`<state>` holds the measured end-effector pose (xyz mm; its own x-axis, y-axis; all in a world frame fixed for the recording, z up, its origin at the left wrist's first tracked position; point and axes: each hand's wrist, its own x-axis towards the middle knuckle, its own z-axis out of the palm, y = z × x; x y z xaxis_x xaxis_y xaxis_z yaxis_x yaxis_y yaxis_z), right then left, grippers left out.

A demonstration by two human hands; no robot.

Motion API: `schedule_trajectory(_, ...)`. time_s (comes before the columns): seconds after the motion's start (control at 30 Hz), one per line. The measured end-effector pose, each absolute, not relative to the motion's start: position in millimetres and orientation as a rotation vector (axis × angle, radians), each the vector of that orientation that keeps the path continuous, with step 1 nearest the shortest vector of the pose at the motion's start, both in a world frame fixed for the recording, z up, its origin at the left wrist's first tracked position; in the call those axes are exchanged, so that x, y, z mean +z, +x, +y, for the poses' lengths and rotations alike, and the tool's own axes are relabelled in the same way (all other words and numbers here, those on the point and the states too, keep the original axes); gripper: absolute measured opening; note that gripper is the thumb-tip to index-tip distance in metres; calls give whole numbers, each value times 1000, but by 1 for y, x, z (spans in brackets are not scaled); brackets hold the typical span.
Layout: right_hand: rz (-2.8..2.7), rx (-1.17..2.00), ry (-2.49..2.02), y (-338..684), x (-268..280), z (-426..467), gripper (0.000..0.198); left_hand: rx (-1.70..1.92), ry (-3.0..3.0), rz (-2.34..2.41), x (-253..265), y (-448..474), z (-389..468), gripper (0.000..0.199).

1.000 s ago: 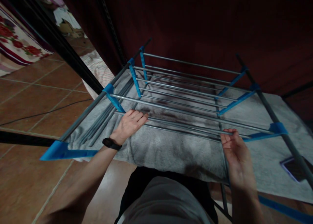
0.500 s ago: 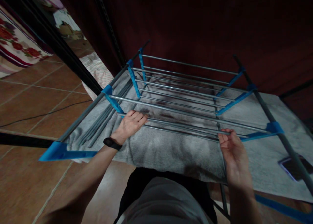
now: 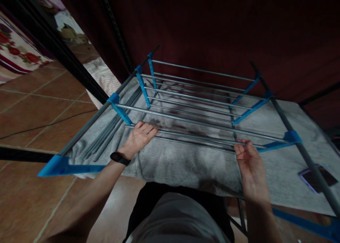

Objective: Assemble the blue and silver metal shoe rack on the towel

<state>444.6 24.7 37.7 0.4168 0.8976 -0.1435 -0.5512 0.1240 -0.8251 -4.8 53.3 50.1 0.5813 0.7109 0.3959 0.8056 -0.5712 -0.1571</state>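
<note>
A rack of grey metal tubes joined by blue plastic brackets [image 3: 281, 141] lies over a grey blanket. Across its near side runs a loose-looking metal rod [image 3: 195, 136], gripped at both ends. My left hand [image 3: 140, 138] is closed over the rod's left part, palm down, close to a blue bracket [image 3: 122, 112]. My right hand [image 3: 249, 161] pinches the rod near its right end from below, palm up. Another crossbar [image 3: 202, 123] passes just beyond both hands. Whether the rod's ends sit in the brackets, I cannot tell.
Several spare rods [image 3: 114, 124] lie bundled on the grey blanket [image 3: 180, 165] at left. A phone [image 3: 317, 177] rests at right, beneath a side tube [image 3: 305, 154]. A dark red curtain [image 3: 212, 27] hangs behind; a black cable [image 3: 50, 122] crosses the tiled floor.
The whole view has shifted slightly, so the rack appears a little further left. Both hands keep their hold on the rod, with hardly any movement relative to the rack.
</note>
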Motion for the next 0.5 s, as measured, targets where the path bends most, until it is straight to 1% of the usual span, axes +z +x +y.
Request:
schedule_trajectory(0.2, -425, 1126, -955, 447, 35, 26, 16, -457, -2380, -1292, 46, -3, 51, 20)
schedule_trajectory(0.5, -421, 1145, -949, 453, 30, 30, 19, -514, -2348, -1257, 38, -2, 44, 19)
